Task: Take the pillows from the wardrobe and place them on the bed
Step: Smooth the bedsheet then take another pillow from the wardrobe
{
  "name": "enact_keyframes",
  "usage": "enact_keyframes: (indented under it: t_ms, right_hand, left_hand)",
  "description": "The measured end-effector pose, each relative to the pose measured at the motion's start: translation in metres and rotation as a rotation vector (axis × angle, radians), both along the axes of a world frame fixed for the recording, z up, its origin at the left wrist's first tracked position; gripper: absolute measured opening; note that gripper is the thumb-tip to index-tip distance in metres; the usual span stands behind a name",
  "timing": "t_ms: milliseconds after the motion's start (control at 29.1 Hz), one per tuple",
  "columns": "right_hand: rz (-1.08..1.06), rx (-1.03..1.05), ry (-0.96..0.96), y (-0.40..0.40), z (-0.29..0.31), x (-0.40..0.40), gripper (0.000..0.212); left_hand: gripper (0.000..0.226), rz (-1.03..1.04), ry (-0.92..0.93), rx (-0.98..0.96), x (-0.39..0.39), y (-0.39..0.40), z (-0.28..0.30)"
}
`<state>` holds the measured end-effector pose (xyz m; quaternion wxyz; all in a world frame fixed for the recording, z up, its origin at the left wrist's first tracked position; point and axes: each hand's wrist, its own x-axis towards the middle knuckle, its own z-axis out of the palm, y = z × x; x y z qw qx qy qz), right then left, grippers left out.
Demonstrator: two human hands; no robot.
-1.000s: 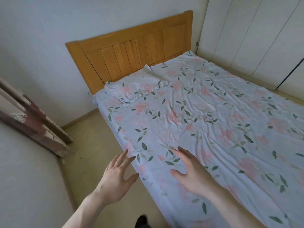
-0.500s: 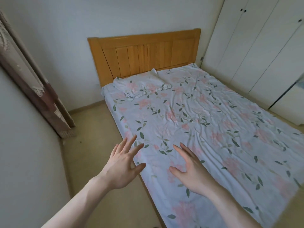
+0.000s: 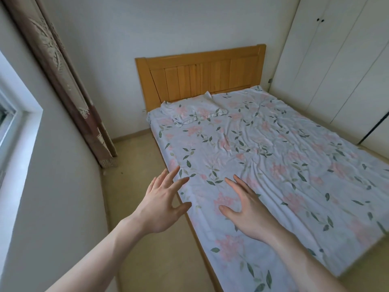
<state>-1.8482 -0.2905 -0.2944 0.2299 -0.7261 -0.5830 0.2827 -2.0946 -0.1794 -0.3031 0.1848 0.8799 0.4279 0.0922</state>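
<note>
A bed (image 3: 273, 157) with a floral sheet fills the middle and right, its wooden headboard (image 3: 200, 74) against the far wall. One flat pillow (image 3: 189, 111) in the same floral cloth lies at the head of the bed, on its left side. The white wardrobe (image 3: 336, 70) stands along the bed's far side with its doors closed. My left hand (image 3: 162, 205) hovers over the bed's near edge, fingers spread and holding nothing. My right hand (image 3: 246, 209) hovers over the sheet beside it, fingers straight and holding nothing.
A brown patterned curtain (image 3: 63, 81) hangs at the left beside a window recess (image 3: 14, 127). A strip of beige floor (image 3: 134, 169) runs between the left wall and the bed.
The view has pulled back and risen, so more of the wardrobe, curtain and window now shows. Both hands have stayed open in front of me over the bed's near edge.
</note>
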Motion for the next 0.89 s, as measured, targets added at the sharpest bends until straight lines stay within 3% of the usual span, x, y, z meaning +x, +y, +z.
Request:
enact_keyframes:
  t_ms: [446, 720, 892]
  right_hand:
    - [-0.038, -0.007, -0.083, -0.253, 0.023, 0.224, 0.075]
    - [-0.032, 0.052, -0.05, -0.281, 0.045, 0.306, 0.076]
    - [-0.018, 0.061, -0.039, -0.276, 0.047, 0.386, 0.076]
  left_hand:
    - [0.07, -0.052, -0.078, -0.009, 0.225, -0.229, 0.018]
    - [0.07, -0.049, -0.05, 0.039, 0.303, -0.25, 0.046]
    - [0.07, -0.061, -0.092, 0.059, 0.396, -0.248, 0.044]
